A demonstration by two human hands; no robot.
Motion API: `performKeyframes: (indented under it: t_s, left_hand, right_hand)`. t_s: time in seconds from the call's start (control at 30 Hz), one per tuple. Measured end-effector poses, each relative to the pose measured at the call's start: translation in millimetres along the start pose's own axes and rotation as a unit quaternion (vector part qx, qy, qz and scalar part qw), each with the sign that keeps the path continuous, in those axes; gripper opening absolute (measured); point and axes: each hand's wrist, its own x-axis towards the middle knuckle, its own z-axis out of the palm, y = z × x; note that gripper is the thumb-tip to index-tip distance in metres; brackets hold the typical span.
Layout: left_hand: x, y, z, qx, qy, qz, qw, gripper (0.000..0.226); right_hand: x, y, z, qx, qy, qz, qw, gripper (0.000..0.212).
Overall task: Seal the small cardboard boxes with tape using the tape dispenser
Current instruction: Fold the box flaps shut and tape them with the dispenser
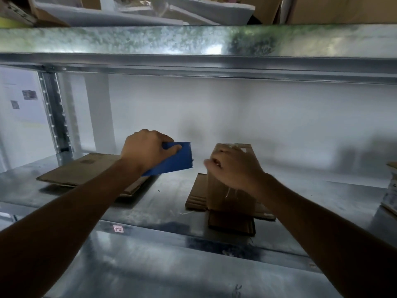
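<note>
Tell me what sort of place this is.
Likely a storeroom or packing area: galvanised metal shelving, flattened cardboard lying on it, and cartons on the shelf above.

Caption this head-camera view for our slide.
Left hand grips blue tape dispenser; right hand holds upright cardboard box standing on flattened cardboard.
</note>
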Motion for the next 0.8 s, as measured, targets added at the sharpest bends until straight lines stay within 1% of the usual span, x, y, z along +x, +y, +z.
performKeyframes:
  t_s: [0.07, 0.13, 0.2, 0.27, 0.3, 0.37, 0.4, 0.43, 0.5, 0.57, 0.63, 0.73, 0.8]
  left_hand:
    - [-5.5, 4.8, 3.8, 0.007, 0.037, -0.006, 0.999, 0.037]
    - [-13.7, 1.2, 10.6, 0.006, 0.092, -0.003, 0.996, 0.039]
    - [-22.4, -6.3, 18.9, 0.005, 0.153, 0.025, 0.988, 0.04]
    - [-30.9, -13.6, 26.8, 0.005, 0.178, 0.051, 0.983, 0.039]
    - [-34.4, -16.6, 30.5, 0.003, 0.176, 0.054, 0.983, 0.039]
    - [-38.8, -23.1, 38.8, -0.003, 0.171, 0.055, 0.984, 0.039]
    - [-41.2, -25.8, 43.3, -0.004, 0.168, 0.054, 0.984, 0.04]
    - [-43.5, -28.0, 48.0, -0.004, 0.162, 0.054, 0.985, 0.04]
    - [-46.8, -28.6, 56.5, -0.006, 0.151, 0.062, 0.987, 0.043]
    - [-48.6, -24.5, 64.7, 0.007, 0.139, 0.068, 0.988, 0.047]
    - [-52.6, -17.5, 69.9, 0.056, 0.11, 0.06, 0.991, 0.049]
    - [-57.3, -10.1, 73.7, 0.085, 0.021, 0.012, 0.996, 0.046]
    - [-62.8, -7.8, 77.8, 0.094, -0.013, -0.003, 0.996, 0.046]
  right_hand:
    - [2.7, -10.1, 8.3, -0.019, 0.032, 0.048, 0.998, 0.053]
    - [-1.0, -16.7, 19.4, -0.054, 0.072, 0.062, 0.994, 0.043]
    - [-3.9, -18.8, 26.3, -0.087, 0.108, 0.072, 0.988, 0.037]
    - [-2.3, -21.6, 25.8, -0.09, 0.118, 0.083, 0.985, 0.038]
    - [-0.1, -23.2, 24.4, -0.089, 0.107, 0.086, 0.986, 0.044]
    - [2.2, -25.2, 17.5, -0.086, 0.074, 0.083, 0.99, 0.068]
    - [2.2, -23.6, 15.4, -0.096, 0.058, 0.072, 0.991, 0.074]
    - [2.6, -21.1, 15.2, -0.109, 0.046, 0.062, 0.991, 0.07]
    - [3.4, -17.6, 16.5, -0.089, 0.048, 0.067, 0.993, 0.05]
    - [4.2, -18.4, 17.2, -0.061, 0.05, 0.085, 0.993, 0.044]
    - [5.7, -19.9, 19.1, -0.063, 0.061, 0.093, 0.992, 0.035]
    - [7.0, -22.3, 20.1, -0.048, 0.063, 0.116, 0.99, 0.035]
    - [7.1, -24.3, 20.9, -0.047, 0.054, 0.118, 0.99, 0.036]
